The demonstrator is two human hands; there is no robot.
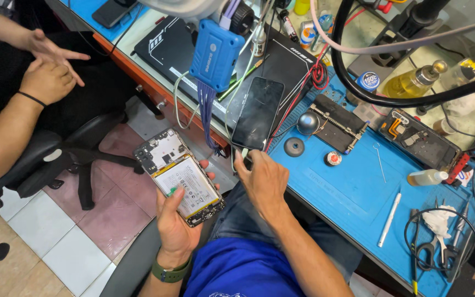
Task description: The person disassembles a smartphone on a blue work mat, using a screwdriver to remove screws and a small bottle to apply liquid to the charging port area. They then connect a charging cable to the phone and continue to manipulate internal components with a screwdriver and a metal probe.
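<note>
My left hand (176, 223) holds an opened phone (178, 176) with its back cover off, showing a white battery and circuit board. It is held over my lap, away from the bench. My right hand (263, 179) reaches to the bench edge, its fingers pinching something small, perhaps a cable end, just below a dark phone (258, 113) that lies screen up on the black mat. What the fingers pinch is too small to make out.
A blue work mat (347, 187) carries a holder jig (338, 124), another opened phone (419, 141), a white stick (390, 219), tweezers and pliers. A blue box (216, 55) with ribbon cables sits behind. Another person's hands (48, 69) rest at the left, above an office chair.
</note>
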